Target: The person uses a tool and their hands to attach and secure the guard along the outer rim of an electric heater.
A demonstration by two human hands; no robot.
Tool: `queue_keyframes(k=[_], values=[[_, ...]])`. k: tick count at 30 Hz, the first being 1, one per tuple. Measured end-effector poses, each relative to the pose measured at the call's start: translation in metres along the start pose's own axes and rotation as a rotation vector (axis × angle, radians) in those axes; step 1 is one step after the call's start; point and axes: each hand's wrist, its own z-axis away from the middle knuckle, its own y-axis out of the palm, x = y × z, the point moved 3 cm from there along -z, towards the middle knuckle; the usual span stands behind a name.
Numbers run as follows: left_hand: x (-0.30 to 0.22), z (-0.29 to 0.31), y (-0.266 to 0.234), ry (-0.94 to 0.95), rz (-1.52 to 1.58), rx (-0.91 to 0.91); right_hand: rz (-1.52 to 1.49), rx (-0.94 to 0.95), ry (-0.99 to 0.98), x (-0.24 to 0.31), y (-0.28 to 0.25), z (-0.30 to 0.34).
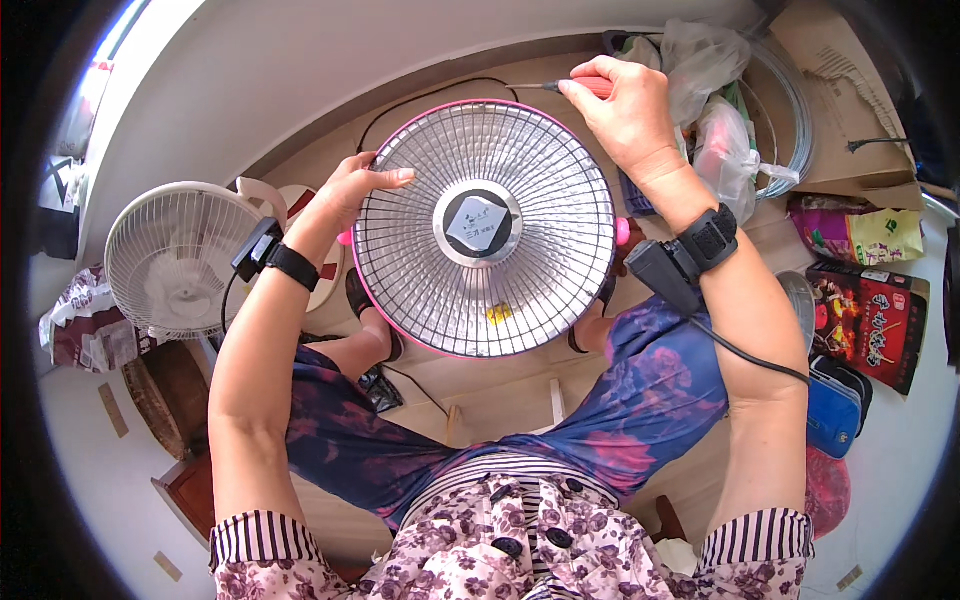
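on the lap, over a wooden floor: a round heater held face up

at the left edge of the wooden floor [330,150] stands a white desk fan [172,258], its grille tilted toward the camera, with a dark woven basket [165,395] just below it; what the basket holds cannot be told. moving right, the left hand [350,190] comes up from the lower edge, forearm straight, a black band with a small device on the wrist. its fingers lie nearly flat and close together along the left rim of the round heater [487,228], thumb pressed over the wire guard, steadying it rather than gripping anything.

the heater sits in the middle, resting across the knees above a blue and pink skirt, its pink-rimmed wire grille facing upward and a silver hub at the centre.

further right, the right hand [628,110] reaches over the heater's upper right rim with the wrist bent, also wearing a black band and device with a cable trailing down the forearm. its fingers are curled shut around the red handle of a screwdriver [570,86], whose shaft points left along the top rim.

beyond that hand, clear plastic bags [712,100] lie heaped on the floor with blurred contents, then a flat cardboard piece [845,90], and near the right edge a red printed box [868,320] and a blue pouch [833,412].
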Motion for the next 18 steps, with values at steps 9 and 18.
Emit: queue_keyframes(k=[9,18], values=[[0.005,-0.007,-0.004,-0.061,-0.012,-0.015,-0.036,0.049,0.006,-0.015,0.004,-0.002],[0.014,-0.024,-0.008,-0.12,-0.013,0.188,0.024,0.059,0.007,-0.018,-0.001,0.0]])
